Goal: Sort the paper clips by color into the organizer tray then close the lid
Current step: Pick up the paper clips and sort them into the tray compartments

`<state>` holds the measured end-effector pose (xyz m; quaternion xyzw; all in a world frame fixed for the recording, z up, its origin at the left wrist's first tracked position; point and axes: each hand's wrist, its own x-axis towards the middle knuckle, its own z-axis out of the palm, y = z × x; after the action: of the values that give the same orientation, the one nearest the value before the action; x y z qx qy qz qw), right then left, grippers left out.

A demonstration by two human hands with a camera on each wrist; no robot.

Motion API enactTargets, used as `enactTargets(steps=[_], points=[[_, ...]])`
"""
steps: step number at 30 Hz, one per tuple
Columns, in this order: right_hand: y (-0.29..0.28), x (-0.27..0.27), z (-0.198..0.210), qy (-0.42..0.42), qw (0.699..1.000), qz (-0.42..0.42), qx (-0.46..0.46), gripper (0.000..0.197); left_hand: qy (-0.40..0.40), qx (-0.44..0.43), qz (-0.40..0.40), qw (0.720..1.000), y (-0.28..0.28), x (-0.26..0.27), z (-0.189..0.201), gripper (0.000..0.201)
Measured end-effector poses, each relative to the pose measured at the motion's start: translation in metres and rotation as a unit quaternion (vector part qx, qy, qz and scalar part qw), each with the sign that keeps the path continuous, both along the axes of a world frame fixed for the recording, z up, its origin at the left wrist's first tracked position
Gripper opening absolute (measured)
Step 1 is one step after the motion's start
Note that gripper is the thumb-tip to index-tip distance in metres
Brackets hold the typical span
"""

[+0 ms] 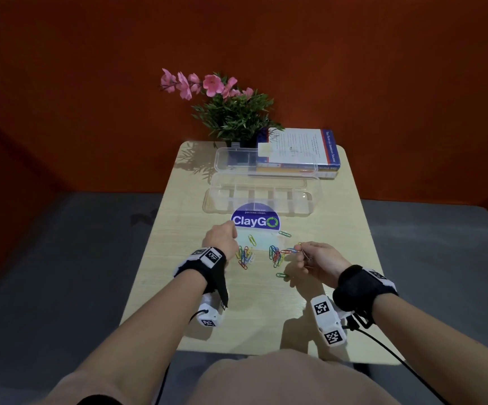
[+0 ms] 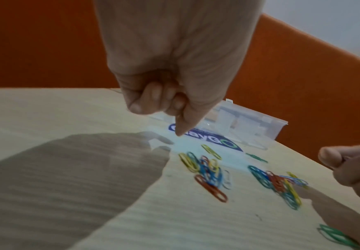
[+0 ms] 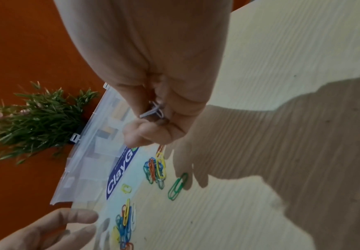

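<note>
Right grip: pinches white paper clips. Left grip: curled, holds nothing. 2 clip piles mid-surface; organizer tray, lid open, toward far edge.

sticker: "ClayGO", "pantries clean." | book spine txt unreadable

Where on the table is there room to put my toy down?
Bare table lies near you, between the two wrists, and along the left edge beside the left hand. It is crowded at the paper clips, the ClayGo sticker, and the organizer tray.
</note>
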<state>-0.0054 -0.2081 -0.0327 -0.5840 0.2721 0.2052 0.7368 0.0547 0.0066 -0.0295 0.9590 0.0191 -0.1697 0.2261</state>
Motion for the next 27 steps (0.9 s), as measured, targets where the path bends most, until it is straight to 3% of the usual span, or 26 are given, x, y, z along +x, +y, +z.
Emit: enactTargets(steps=[3,5,9,13,19,21,24,27], points=[[0.003,0.001,-0.001,0.0,0.999,0.016,-0.041,0.024,-0.03,-0.027,0.03,0.999,0.007,-0.008,0.001,0.011],[0.008,0.004,-0.002,-0.012,0.991,0.05,-0.12,0.023,-0.014,-0.067,0.021,0.997,0.002,-0.017,-0.001,0.005],[0.025,0.009,-0.002,-0.099,0.922,0.178,-0.328,0.011,0.027,-0.047,-0.063,0.997,-0.019,-0.028,-0.008,0.011],[0.028,0.007,-0.009,-0.102,0.868,0.277,-0.4,0.025,0.027,-0.031,-0.073,0.996,-0.027,-0.025,-0.015,0.018],[-0.003,0.003,-0.008,-0.087,0.908,0.171,-0.373,0.02,0.037,-0.086,-0.049,0.994,-0.022,-0.022,-0.018,0.013],[-0.008,0.001,-0.01,-0.081,0.908,0.132,-0.389,0.02,0.024,-0.095,-0.025,0.995,-0.016,-0.02,-0.018,0.014],[-0.006,-0.002,-0.014,-0.085,0.899,0.165,-0.397,0.024,0.021,-0.083,-0.031,0.996,-0.009,-0.022,-0.019,0.016],[0.003,-0.003,-0.013,-0.089,0.89,0.193,-0.403,0.015,0.025,-0.064,-0.042,0.997,-0.009,-0.026,-0.02,0.014]])
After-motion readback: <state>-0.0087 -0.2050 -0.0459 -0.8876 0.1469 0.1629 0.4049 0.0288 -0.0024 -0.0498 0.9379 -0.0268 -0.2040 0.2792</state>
